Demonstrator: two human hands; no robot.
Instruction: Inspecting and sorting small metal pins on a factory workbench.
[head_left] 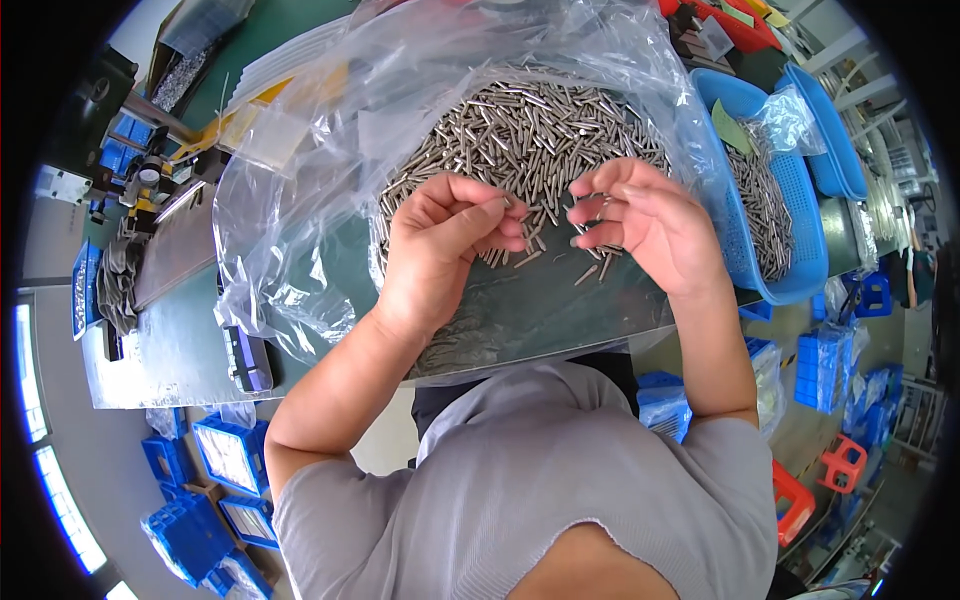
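Observation:
A large heap of small metal pins [520,125] is spread over clear plastic sheeting on the green table [540,310]. My left hand [440,240] is at the heap's near left side, thumb and index finger pinched together; a tiny greyish bit shows at their tips, too small to name. Across a small gap, my right hand [655,225] hovers over the near right part of the heap. Its fingers are curled but apart, and I see nothing clearly gripped in them. Several loose pins [588,274] lie on the tabletop between and below the hands.
Right of the heap stands a blue plastic basket [810,275] holding more pins, with another blue basket [835,150] beyond it. The clear plastic sheeting [290,240] bunches up on the left. A dark purple-edged case [247,360] lies at the table's front edge. Blue crates [190,535] stand below.

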